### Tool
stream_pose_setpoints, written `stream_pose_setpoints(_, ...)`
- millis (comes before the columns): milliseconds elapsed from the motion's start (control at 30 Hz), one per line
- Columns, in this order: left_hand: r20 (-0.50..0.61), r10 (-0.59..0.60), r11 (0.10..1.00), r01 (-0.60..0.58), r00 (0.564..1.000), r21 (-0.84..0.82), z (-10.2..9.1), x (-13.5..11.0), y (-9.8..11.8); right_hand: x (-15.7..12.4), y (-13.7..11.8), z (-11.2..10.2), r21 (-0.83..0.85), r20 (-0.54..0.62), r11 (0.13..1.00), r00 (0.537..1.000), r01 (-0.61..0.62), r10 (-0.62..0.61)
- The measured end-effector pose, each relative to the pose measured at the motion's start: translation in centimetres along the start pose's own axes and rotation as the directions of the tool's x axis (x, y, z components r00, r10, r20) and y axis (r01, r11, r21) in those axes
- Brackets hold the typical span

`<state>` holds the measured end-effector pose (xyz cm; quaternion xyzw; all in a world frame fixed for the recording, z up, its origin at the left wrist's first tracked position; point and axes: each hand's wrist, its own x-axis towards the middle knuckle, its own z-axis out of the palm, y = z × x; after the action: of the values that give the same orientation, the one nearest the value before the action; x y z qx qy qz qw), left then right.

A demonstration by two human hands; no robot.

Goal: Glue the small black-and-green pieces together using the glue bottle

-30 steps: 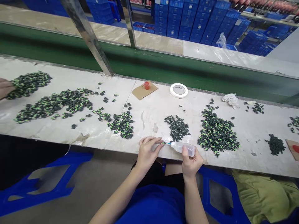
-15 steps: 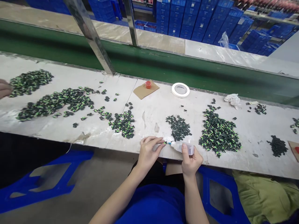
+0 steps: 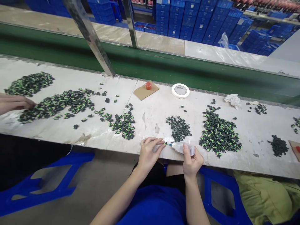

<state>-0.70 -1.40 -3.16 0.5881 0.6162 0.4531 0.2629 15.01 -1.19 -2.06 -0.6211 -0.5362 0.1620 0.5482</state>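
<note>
Between thumb and fingertips, my left hand (image 3: 150,150) pinches a small black-and-green part (image 3: 166,143) just above the table's front edge. My right hand (image 3: 192,161) is closed around a translucent squeeze bottle (image 3: 179,147) with a thin blue tip. That tip points left and is at or very near the small part; whether they touch is too fine to tell. Right behind the bottle lies a pile of small dark oblong pieces (image 3: 179,128). To its right is a larger heap of black-and-green parts (image 3: 219,132).
A co-worker's hand (image 3: 15,103) reaches into a long heap of similar parts (image 3: 58,104) at left. Farther back are a red cup (image 3: 148,85) on cardboard (image 3: 142,93), a tape roll (image 3: 180,91) and crumpled tissue (image 3: 232,100). A metal post (image 3: 93,40) rises behind the table.
The co-worker's hand has come in from the left edge and now touches the long heap. My hands keep nearly the same pose, with the bottle tip still at the small part.
</note>
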Motion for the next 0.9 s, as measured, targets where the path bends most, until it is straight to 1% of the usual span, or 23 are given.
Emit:
stream_pose_setpoints(67,-0.001,0.004,1.000,-0.004,1.000,-0.002,0.0,0.0,0.0,-0.1,0.1,-0.1,0.038,-0.006,0.999,1.000,-0.031,0.031)
stream_pose_setpoints(133,0.000,0.006,1.000,-0.006,1.000,0.000,0.0,0.0,0.0,-0.1,0.4,-0.3,0.103,-0.038,0.992,0.996,-0.078,0.082)
stream_pose_setpoints(233,0.023,0.003,1.000,-0.003,1.000,0.004,-0.1,0.1,0.0,0.2,1.0,-1.1,0.198,-0.157,0.972,0.975,-0.123,0.156)
stream_pose_setpoints(300,0.052,-0.004,1.000,0.004,0.999,0.011,-0.2,0.2,0.1,0.7,1.4,-1.7,0.213,-0.217,0.967,0.958,-0.141,0.187)
stream_pose_setpoints(333,0.068,-0.007,1.000,0.006,0.998,0.019,-0.2,0.2,0.2,1.1,1.6,-1.9,0.209,-0.229,0.967,0.954,-0.146,0.193)
stream_pose_setpoints(433,0.098,-0.002,0.998,-0.005,0.995,0.070,-0.2,0.3,0.3,2.1,2.1,-2.1,0.186,-0.224,0.973,0.959,-0.134,0.175)
stream_pose_setpoints(600,0.126,0.048,0.983,-0.069,0.991,0.169,0.0,0.2,0.2,2.7,2.8,-1.5,0.151,-0.126,0.973,0.973,-0.174,0.194)
stream_pose_setpoints(633,0.130,0.058,0.980,-0.081,0.990,0.180,0.1,0.1,0.1,2.6,2.8,-1.6,0.134,-0.113,0.980,0.980,-0.148,0.164)
stream_pose_setpoints(667,0.131,0.064,0.978,-0.088,0.989,0.189,0.1,0.1,0.1,2.4,2.8,-1.6,0.109,-0.115,0.989,0.987,-0.096,0.108)
stream_pose_setpoints(700,0.129,0.067,0.977,-0.092,0.989,0.195,0.2,0.1,0.1,2.2,2.7,-1.7,0.069,-0.133,0.997,0.991,-0.023,0.032)
stream_pose_setpoints(733,0.125,0.068,0.976,-0.092,0.990,0.197,0.2,0.1,0.0,1.9,2.5,-1.9,0.014,-0.176,0.998,0.982,0.069,-0.065)
stream_pose_setpoints(767,0.120,0.066,0.977,-0.089,0.991,0.195,0.3,0.1,0.0,1.5,2.3,-1.9,-0.057,-0.243,0.983,0.953,0.172,-0.180)
stream_pose_setpoints(800,0.117,0.062,0.979,-0.083,0.991,0.187,0.3,0.1,0.0,1.0,2.0,-2.0,-0.137,-0.318,0.954,0.900,0.268,-0.298)
stream_pose_setpoints(833,0.113,0.056,0.982,-0.076,0.992,0.174,0.3,0.1,0.0,0.4,1.5,-1.9,-0.213,-0.371,0.914,0.837,0.346,-0.403)
stream_pose_setpoints(867,0.108,0.049,0.986,-0.066,0.993,0.156,0.3,0.1,0.0,-0.2,1.1,-1.6,-0.271,-0.397,0.873,0.779,0.405,-0.485)
stream_pose_setpoints(900,0.098,0.039,0.990,-0.052,0.994,0.134,0.2,0.1,0.0,-0.8,0.6,-1.3,-0.296,-0.377,0.846,0.759,0.444,-0.531)
